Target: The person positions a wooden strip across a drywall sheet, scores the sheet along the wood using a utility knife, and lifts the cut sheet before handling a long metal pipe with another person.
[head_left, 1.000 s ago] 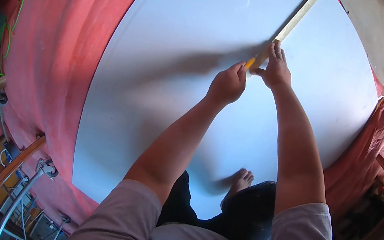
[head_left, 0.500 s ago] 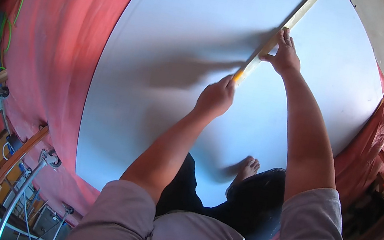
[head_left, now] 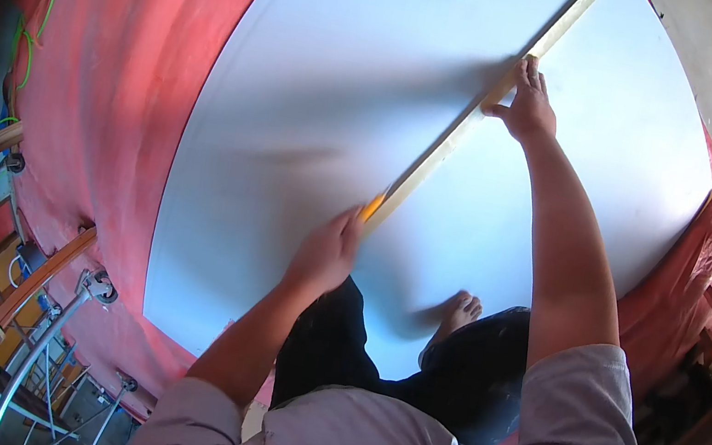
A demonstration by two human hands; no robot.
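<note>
- Left hand (head_left: 327,255), elbow bent, closes around a yellow tool (head_left: 372,207) beside the near end of a strip (head_left: 448,146); the step is probably a stroke along its edge.
- Right hand (head_left: 531,115), arm outstretched, spreads thumb and fingertips on the strip; the next move likely calls for steady pressure there.
- The strip slants away across the pale board (head_left: 231,245).
</note>
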